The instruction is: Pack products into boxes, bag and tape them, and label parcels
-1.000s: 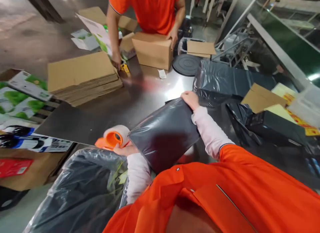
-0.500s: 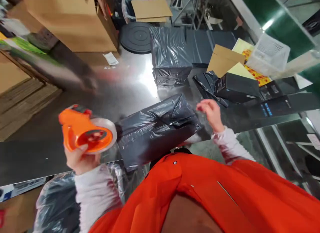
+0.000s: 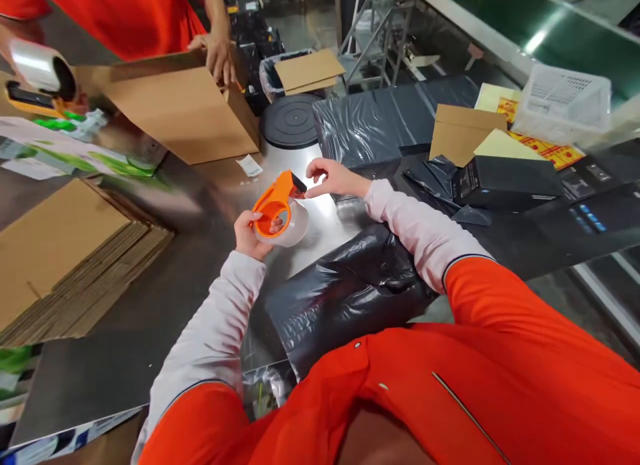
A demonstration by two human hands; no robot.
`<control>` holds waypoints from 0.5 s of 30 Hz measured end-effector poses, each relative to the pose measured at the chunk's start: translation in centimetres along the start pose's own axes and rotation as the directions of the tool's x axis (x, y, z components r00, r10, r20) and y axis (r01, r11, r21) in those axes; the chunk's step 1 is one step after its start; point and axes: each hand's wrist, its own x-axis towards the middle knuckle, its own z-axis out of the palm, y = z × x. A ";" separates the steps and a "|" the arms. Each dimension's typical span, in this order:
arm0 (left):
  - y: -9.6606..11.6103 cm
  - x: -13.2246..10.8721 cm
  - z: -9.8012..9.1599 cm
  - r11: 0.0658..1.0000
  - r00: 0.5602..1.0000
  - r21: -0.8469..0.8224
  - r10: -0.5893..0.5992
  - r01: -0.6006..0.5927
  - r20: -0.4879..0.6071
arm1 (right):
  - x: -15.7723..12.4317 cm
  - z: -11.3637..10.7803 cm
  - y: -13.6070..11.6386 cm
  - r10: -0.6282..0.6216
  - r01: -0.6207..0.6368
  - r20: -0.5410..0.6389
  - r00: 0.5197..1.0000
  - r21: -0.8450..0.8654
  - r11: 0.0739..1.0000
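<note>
My left hand (image 3: pixel 251 235) is closed around an orange tape dispenser (image 3: pixel 258 207) with a roll of clear packing tape (image 3: pixel 296 226). The dispenser is held above the metal table. My right hand (image 3: pixel 334 178) is at the dispenser's dark cutting end, one fingertip at its edge. Its thumb and fingers are curved with a gap between them. Below my right forearm lies a parcel in black plastic (image 3: pixel 345 285), at the table's near edge against my front. Its wrap is folded over and creased at the right end.
Across the table, a co-worker's hand (image 3: pixel 220 55) rests on an open cardboard box (image 3: pixel 185 112). Flattened cartons (image 3: pixel 65 265) are stacked at left. Behind my right hand lies another black-wrapped parcel (image 3: pixel 365 122). A black box (image 3: pixel 507 182) and white plastic basket (image 3: pixel 563 102) stand at right.
My left hand has brought the tape dispenser right and up, over the table. My right hand has moved left from beside the parcel to the dispenser's cutting end. The view has shifted.
</note>
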 end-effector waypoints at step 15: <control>-2.0 0.4 0.8 0.998 0.999 -0.023 -0.053 0.053 0.014 | -2.1 -0.1 -2.2 0.373 -0.384 0.137 0.917 0.058 0.922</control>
